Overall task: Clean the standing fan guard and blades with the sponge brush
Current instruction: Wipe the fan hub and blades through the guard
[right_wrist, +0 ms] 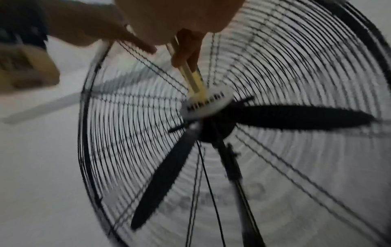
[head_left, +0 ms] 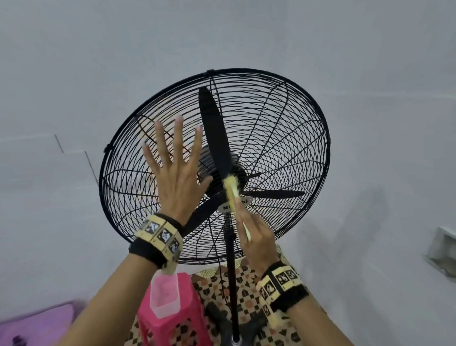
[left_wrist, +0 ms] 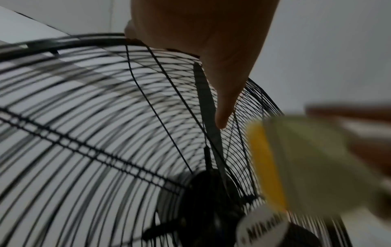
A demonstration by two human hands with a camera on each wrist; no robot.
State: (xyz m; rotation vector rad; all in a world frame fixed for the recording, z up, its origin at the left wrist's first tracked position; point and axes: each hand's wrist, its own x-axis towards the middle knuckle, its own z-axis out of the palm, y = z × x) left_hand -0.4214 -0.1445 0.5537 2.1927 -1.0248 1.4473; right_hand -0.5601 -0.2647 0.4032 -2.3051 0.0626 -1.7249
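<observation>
A black standing fan with a wire guard (head_left: 279,123) and dark blades (head_left: 213,126) stands in front of me. My left hand (head_left: 176,162) lies flat with spread fingers on the left half of the guard (left_wrist: 84,117). My right hand (head_left: 256,237) grips the pale handle of a yellow sponge brush (head_left: 231,188). The brush's sponge head rests on the guard by the white centre badge (head_left: 235,205). In the right wrist view my fingers pinch the brush handle (right_wrist: 190,75) just above the badge (right_wrist: 208,103). The brush (left_wrist: 296,160) looks blurred in the left wrist view.
A pink plastic stool (head_left: 173,319) with a clear container (head_left: 165,293) on top stands below my left forearm. The fan's pole (head_left: 233,285) runs down to a dark base on a patterned floor. A purple mat (head_left: 32,330) lies at lower left. Plain walls surround the fan.
</observation>
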